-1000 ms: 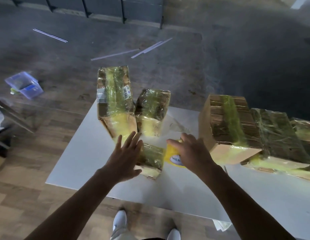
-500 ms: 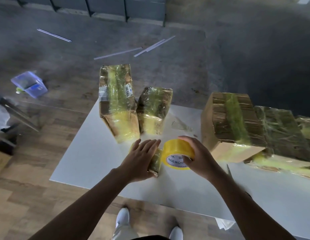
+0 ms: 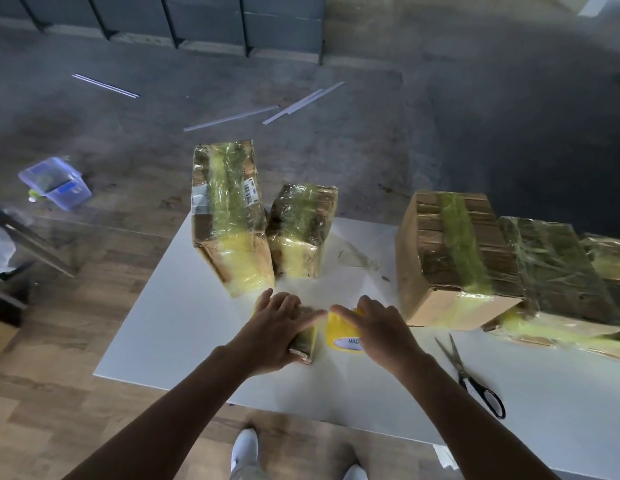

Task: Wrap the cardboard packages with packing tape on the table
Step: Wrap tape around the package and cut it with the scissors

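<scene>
A small taped cardboard package (image 3: 306, 341) lies near the front of the white table (image 3: 184, 323). My left hand (image 3: 274, 329) lies flat on top of it with straight fingers and covers most of it. Right beside it stands a yellow roll of packing tape (image 3: 343, 332), gripped from above by my right hand (image 3: 378, 327). Behind them stand two taped packages, a tall one (image 3: 227, 216) and a shorter one (image 3: 301, 230).
A large taped box (image 3: 450, 258) and more wrapped packages (image 3: 558, 275) crowd the table's right side. Black-handled scissors (image 3: 471, 372) lie to the right of my right arm. A crumpled scrap of clear tape (image 3: 359, 258) lies mid-table. A plastic container (image 3: 54, 181) sits on the floor at the left.
My right hand has lowered the tape roll against the small package's right side. My left hand has slid further over the package and flattened on it.
</scene>
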Demonstrator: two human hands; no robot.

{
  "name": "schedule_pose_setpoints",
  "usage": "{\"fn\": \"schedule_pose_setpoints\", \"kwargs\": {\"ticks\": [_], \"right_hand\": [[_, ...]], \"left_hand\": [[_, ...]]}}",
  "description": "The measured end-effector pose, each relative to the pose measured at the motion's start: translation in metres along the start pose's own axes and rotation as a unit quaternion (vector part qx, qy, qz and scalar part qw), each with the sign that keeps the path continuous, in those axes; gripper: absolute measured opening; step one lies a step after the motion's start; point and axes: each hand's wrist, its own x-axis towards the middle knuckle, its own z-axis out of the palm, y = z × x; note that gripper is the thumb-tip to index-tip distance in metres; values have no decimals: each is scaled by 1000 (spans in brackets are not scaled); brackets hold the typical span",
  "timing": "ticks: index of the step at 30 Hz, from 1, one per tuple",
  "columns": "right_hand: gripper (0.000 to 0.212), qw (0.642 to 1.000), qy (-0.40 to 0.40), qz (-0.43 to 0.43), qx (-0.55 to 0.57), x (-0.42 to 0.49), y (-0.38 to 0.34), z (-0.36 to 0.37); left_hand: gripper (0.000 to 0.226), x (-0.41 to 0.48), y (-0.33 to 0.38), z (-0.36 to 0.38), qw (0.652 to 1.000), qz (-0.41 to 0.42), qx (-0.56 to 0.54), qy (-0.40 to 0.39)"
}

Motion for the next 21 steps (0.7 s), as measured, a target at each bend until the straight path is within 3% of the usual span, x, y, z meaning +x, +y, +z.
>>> {"fn": "schedule_pose_setpoints", "kwargs": {"ticks": [3,8,13,16,21], "right_hand": [[62,1000,-1,-4,7,6,-7,6],[61,999,-30,-7,28,4,-13,3],[65,1000,-15,3,25,3,-11,7],[66,998,-10,29,49,1,-7,-5],[85,994,103,-8,45,9,7,-36]], "left_hand": [[87,3,14,-7,996,-13,79,-39],[70,12,55,-16,977,-100,139,-130],[61,25,65,-20,970,-124,151,-142],[64,21,52,-25,979,-127,115,-108],[76,3,29,-22,992,-74,-94,44]]}}
